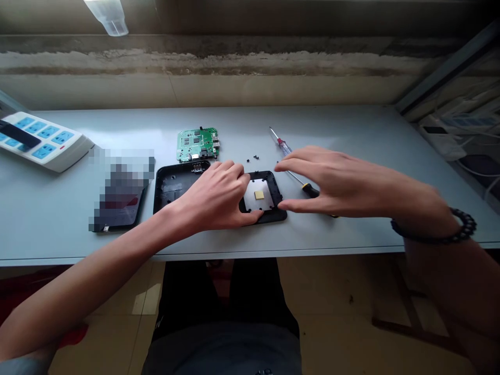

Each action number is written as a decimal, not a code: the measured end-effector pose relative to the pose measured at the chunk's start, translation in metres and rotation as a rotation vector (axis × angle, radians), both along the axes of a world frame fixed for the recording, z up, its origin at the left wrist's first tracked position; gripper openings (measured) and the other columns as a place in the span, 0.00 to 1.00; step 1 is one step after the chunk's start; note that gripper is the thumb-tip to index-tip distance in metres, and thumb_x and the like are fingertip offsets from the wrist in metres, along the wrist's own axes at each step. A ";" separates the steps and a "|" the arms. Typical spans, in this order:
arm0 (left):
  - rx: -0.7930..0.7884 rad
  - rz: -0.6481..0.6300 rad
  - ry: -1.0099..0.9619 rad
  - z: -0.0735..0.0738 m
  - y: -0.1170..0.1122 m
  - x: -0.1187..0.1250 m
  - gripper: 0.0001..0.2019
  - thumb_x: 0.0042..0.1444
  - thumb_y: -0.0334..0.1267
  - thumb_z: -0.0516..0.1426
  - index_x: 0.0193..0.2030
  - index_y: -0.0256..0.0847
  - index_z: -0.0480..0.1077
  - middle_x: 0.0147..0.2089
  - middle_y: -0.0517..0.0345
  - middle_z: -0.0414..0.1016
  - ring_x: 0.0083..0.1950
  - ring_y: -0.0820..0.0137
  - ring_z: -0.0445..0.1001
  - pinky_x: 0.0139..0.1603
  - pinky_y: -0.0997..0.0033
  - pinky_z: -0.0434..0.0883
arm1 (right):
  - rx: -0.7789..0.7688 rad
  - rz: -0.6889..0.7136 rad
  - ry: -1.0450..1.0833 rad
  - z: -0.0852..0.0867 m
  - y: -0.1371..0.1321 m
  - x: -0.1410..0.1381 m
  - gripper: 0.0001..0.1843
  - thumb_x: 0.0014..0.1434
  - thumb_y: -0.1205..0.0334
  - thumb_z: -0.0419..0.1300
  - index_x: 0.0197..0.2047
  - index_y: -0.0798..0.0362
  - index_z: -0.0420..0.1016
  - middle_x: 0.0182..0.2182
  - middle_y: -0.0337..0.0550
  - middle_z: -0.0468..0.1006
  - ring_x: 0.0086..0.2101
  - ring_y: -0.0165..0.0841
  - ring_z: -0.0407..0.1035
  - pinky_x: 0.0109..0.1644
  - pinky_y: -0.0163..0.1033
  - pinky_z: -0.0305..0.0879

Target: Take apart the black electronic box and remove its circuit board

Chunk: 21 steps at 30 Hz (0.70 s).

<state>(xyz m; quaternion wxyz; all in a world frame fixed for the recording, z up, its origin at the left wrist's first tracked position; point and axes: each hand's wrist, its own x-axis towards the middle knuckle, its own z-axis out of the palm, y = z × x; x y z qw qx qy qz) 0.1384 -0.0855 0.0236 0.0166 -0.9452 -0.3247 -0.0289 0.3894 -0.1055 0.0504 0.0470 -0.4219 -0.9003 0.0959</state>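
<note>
on smooth table (336,125), left fingers (253,216) gripping squarish black plastic cover (276,215), right fingers (300,204) wide

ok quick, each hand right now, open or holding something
Left hand: closed, holding the black cover.
Right hand: open, by the cover's right edge.

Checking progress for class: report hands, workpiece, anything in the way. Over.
Left hand on black plastic cover with square silver plate. Right hand open at cover's right edge. Black-handled screwdriver partly hidden by right hand.
</note>
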 end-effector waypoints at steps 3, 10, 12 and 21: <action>0.028 -0.016 0.003 -0.002 0.002 0.000 0.28 0.63 0.56 0.56 0.48 0.26 0.77 0.42 0.43 0.76 0.45 0.53 0.75 0.51 0.55 0.71 | -0.115 0.129 -0.015 -0.002 0.018 -0.013 0.32 0.63 0.33 0.55 0.53 0.52 0.74 0.47 0.52 0.76 0.46 0.43 0.70 0.48 0.45 0.64; 0.048 -0.051 0.007 -0.005 0.004 -0.001 0.27 0.64 0.56 0.56 0.48 0.27 0.76 0.40 0.44 0.76 0.42 0.56 0.74 0.50 0.56 0.72 | -0.164 0.179 0.024 -0.014 0.026 -0.024 0.23 0.62 0.41 0.60 0.46 0.52 0.73 0.43 0.49 0.74 0.40 0.38 0.66 0.42 0.42 0.59; 0.053 -0.061 0.012 -0.005 0.005 -0.002 0.27 0.65 0.56 0.56 0.49 0.27 0.76 0.40 0.44 0.76 0.43 0.55 0.74 0.49 0.56 0.72 | -0.169 0.162 0.041 -0.015 0.026 -0.023 0.23 0.62 0.41 0.61 0.47 0.52 0.73 0.44 0.49 0.73 0.39 0.37 0.65 0.42 0.42 0.59; 0.045 -0.100 0.019 -0.005 0.005 -0.003 0.29 0.67 0.57 0.53 0.52 0.26 0.74 0.43 0.44 0.76 0.46 0.54 0.75 0.50 0.55 0.72 | -0.224 0.092 -0.037 -0.013 0.022 -0.026 0.19 0.60 0.46 0.62 0.44 0.54 0.71 0.44 0.49 0.70 0.41 0.36 0.63 0.42 0.43 0.61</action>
